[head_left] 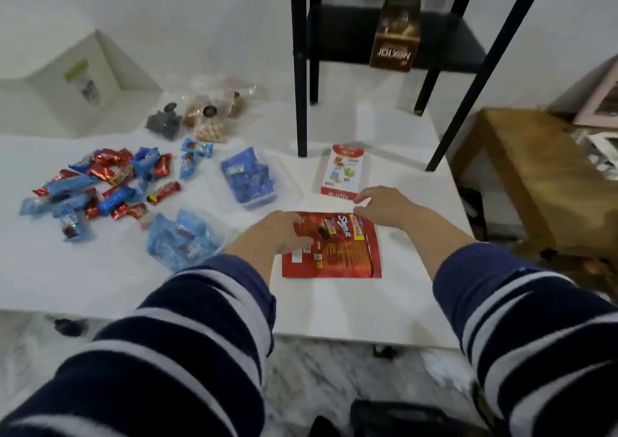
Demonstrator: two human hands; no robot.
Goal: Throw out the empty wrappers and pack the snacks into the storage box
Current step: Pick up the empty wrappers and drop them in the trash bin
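Red wrapper [334, 246] lies flat near the counter's [100, 269] front edge, long axis front to back. Left hand [284, 232] rests on its left half, fingers curled, grip unclear; right hand [384, 206] released, fingertips at far right corner

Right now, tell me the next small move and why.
Probably pinch the flat red foil pouch at its far edge and lift it to discard. It lies flat and looks empty on the white table, with the left hand resting on it and the right hand at its top corner.
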